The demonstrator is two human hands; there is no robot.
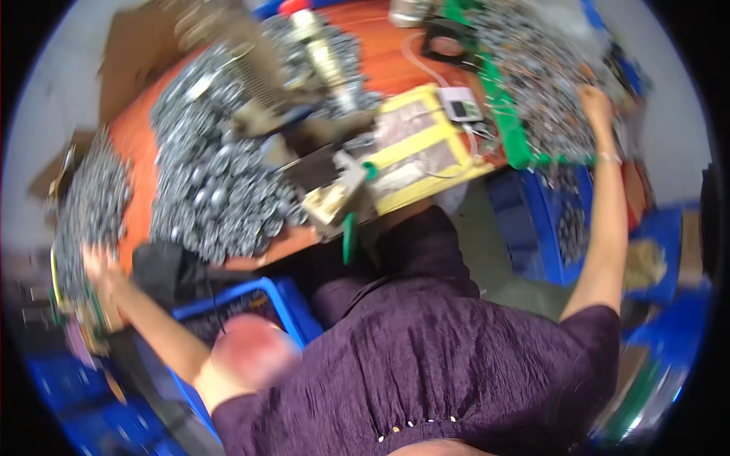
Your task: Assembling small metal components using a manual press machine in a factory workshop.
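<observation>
The left hand (105, 271) is at the near end of a pile of grey metal pieces (95, 194) along the bench's left end; its fingers look extended, but blur hides whether they grip any. The right hand (597, 106) is curled at small metal parts (536, 80) in the green-edged tray (517, 148) at the right end; whether it pinches one cannot be told. The pieces are probably stiff, slippery and light singly, best taken by their rims. A narrow orange strip of bench (139, 182) parts the left pile from a larger heap (217, 190); the blurred machine (262, 80) mid-bench restricts crossing.
</observation>
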